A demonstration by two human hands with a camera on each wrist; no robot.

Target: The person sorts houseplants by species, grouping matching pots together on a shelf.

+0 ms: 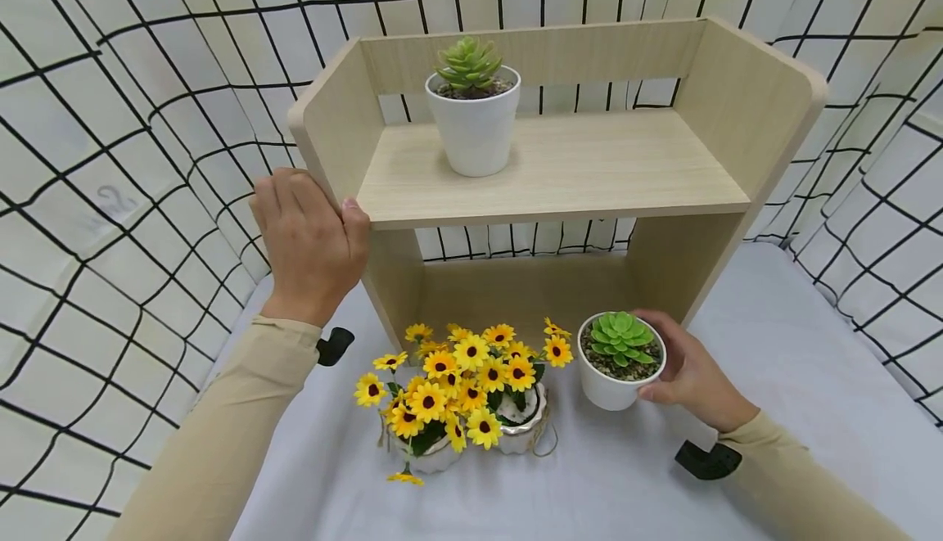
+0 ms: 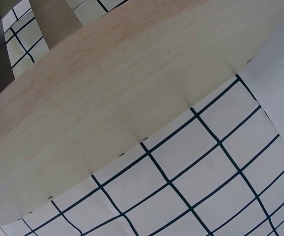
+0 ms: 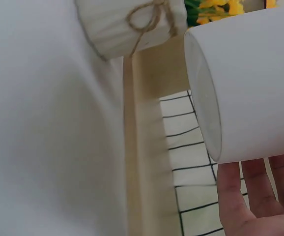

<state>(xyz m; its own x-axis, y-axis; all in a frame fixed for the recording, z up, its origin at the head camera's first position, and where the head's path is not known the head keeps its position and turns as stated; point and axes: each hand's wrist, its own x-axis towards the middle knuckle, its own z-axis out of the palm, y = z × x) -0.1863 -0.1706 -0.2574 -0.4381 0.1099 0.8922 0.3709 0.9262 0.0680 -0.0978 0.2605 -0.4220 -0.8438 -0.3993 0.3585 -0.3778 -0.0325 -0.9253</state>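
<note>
My right hand [image 1: 696,373] grips a white pot with a green succulent [image 1: 621,343] from its right side, in front of the wooden shelf [image 1: 560,160]. In the right wrist view, fingers [image 3: 262,189] lie against the side of that white pot [image 3: 255,88], its base off the cloth. My left hand [image 1: 309,238] holds the left side panel of the shelf, thumb at the front edge. The left wrist view shows mostly this wooden panel [image 2: 117,103]; the hand itself is out of that view. Another potted succulent [image 1: 475,128] stands on the upper board, left of centre.
Two pots of yellow flowers [image 1: 457,377] stand on the white cloth [image 1: 575,492] before the shelf's lower left part. One flower pot [image 3: 137,29] has a twine bow. Black wire grid [image 1: 184,107] with white sheeting surrounds the back and sides.
</note>
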